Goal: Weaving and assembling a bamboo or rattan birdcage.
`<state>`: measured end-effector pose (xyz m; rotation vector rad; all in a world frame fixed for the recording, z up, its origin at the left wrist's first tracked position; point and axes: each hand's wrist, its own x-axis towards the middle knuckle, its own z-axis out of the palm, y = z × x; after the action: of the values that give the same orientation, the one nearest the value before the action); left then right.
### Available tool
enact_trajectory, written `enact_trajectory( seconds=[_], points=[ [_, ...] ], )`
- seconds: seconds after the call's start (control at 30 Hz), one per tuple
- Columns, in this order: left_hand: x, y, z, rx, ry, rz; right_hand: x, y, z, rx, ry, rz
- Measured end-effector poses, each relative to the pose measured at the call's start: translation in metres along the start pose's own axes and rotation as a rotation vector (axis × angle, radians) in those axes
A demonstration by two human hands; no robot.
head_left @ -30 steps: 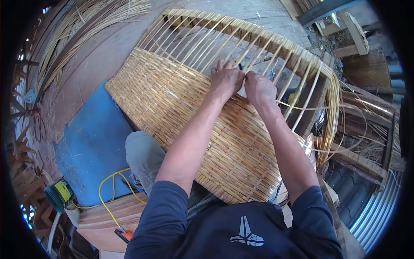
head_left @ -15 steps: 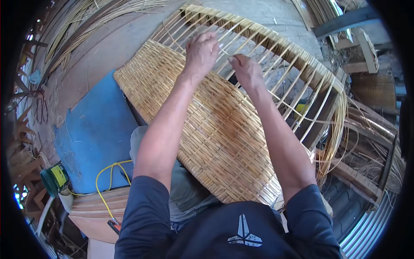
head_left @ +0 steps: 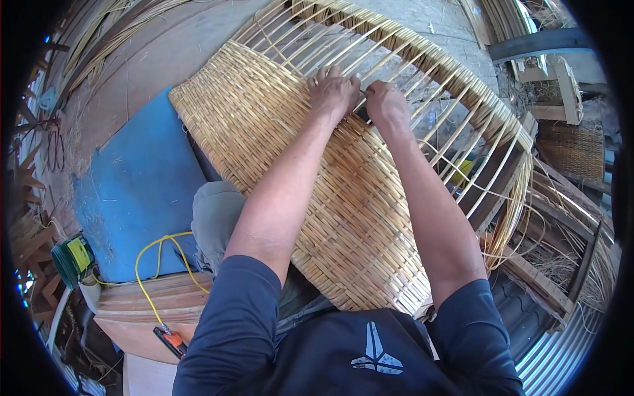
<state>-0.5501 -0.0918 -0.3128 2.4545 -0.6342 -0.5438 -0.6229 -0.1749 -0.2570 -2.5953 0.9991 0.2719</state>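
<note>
A large woven rattan panel (head_left: 290, 158) lies slantwise across my lap, tightly woven in its near part. Beyond the weave, bare pale rods (head_left: 422, 89) run across to a wrapped far rim (head_left: 456, 82). My left hand (head_left: 332, 94) is at the edge of the weave among the rods, its fingers bent and closed around a thin rattan strand. Close beside it, my right hand (head_left: 387, 105) is closed in a pinch on the same strand; the fingertips are mostly hidden. The strand's long loose tail (head_left: 441, 157) trails from near my right hand over the rods to the right.
A blue sheet (head_left: 142, 191) lies at the left, with a yellow cord (head_left: 142, 270) and a green spool (head_left: 72, 259) below it. Bundled strips (head_left: 105, 49) rest at the far left. A hanging bunch of strands (head_left: 512, 218) and wooden beams (head_left: 541, 280) are on the right.
Both hands have come down nearer to me, from over the rods to the weave's edge, and closer together. The strand that showed between them is now mostly covered.
</note>
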Motion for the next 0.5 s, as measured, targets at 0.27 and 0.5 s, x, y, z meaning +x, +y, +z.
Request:
enact_trajectory(
  seconds=[0.27,0.5],
  points=[
    [0.011,0.001,-0.012,-0.113,-0.021,-0.015,-0.019,-0.022,-0.027,0.025,0.023,0.05],
    [0.01,-0.03,-0.013,0.002,0.252,0.212,-0.12,0.083,-0.175,0.126,0.481,0.032]
  ],
)
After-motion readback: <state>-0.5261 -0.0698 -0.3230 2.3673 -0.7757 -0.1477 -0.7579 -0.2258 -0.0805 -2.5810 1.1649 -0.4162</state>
